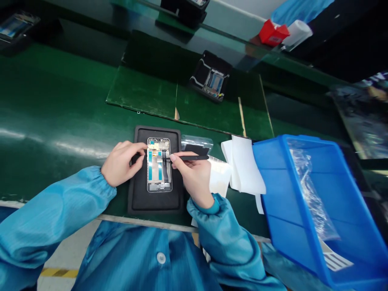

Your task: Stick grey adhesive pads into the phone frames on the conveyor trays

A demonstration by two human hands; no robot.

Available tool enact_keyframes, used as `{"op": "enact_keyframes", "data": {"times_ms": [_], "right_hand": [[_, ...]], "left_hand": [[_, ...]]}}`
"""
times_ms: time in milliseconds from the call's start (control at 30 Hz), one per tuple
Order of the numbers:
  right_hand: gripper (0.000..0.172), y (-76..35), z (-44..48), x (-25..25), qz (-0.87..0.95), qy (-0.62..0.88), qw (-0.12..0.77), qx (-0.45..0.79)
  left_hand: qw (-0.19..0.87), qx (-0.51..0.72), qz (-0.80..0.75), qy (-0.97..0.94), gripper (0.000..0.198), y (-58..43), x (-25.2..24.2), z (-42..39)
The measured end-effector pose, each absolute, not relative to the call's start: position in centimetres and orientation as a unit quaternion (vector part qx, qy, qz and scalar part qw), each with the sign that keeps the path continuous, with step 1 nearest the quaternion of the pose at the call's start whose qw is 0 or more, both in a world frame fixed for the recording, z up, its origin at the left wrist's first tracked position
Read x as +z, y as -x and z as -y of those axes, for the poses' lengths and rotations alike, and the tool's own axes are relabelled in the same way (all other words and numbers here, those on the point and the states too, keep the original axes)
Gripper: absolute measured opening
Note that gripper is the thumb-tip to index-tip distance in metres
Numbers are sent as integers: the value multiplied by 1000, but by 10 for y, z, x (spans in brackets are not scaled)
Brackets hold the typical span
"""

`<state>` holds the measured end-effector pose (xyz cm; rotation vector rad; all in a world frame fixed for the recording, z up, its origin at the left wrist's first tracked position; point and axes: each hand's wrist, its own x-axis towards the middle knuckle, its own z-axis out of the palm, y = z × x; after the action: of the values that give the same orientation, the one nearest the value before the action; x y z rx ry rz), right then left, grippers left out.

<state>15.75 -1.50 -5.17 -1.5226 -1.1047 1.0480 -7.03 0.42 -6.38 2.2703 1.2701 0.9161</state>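
Observation:
A phone frame (159, 165) with blue strips and a black flex cable lies open side up in a black foam tray (142, 198) at the near edge of the green bench. My left hand (123, 161) rests on the tray's left side, its fingertips pinched against the frame's upper left edge. My right hand (194, 176) grips black tweezers (194, 158) like a pen, their tip over the middle of the frame. Both arms wear blue sleeves.
White paper sheets (245, 165) and a clear plastic bag (197, 142) lie right of the tray. A blue bin (330, 226) holding a crumpled plastic bag stands at the right. Another black tray with a phone frame (212, 81) sits farther back. A red box (273, 33) is at the far right.

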Motion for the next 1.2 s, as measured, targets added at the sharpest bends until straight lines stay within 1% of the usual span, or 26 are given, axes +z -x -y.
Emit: {"op": "enact_keyframes", "data": {"times_ms": [67,200,500,767,1200], "right_hand": [[22,-151,9,-54,451,633,459,430],[25,-145,4,-56,465,644,445,414],[24,-144,2,-58,490,656,415,397],[26,-145,3,-59,492,657,411,396],[25,-146,2,-63,492,656,410,400]], "left_hand": [[169,317,-434,-826,28,69,-69,-3],[159,308,-427,-835,29,64,-74,-3],[144,286,-427,-846,29,60,-74,-5],[118,289,-420,-852,29,60,-72,-5],[119,293,-420,-851,28,59,-72,-6]]}}
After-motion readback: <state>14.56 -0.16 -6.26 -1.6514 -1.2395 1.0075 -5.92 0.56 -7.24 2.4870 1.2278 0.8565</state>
